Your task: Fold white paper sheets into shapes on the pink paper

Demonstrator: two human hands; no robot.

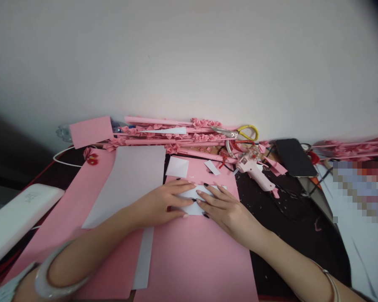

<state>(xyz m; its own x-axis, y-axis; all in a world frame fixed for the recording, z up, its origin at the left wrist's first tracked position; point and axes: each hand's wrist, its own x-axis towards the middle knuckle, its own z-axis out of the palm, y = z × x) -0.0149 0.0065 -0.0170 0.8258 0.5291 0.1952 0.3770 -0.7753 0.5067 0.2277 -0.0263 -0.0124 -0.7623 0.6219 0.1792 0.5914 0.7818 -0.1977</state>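
Observation:
A small white piece of paper lies flat on a large pink sheet. My left hand rests on its left side with fingers spread. From the right, my right hand presses on the same piece, fingers stretched out and slightly apart. The fingertips of both hands nearly meet at its middle, covering much of it. Just beyond my hands are a white paper square with crease lines and a small white strip. Left of them, a large white sheet lies partly behind my left forearm.
Pink paper flower stems line the wall, with yellow-handled scissors on top. To the right are a pink glue gun, cables and a dark phone. A white oblong device stands at left. A long white strip lies nearer me.

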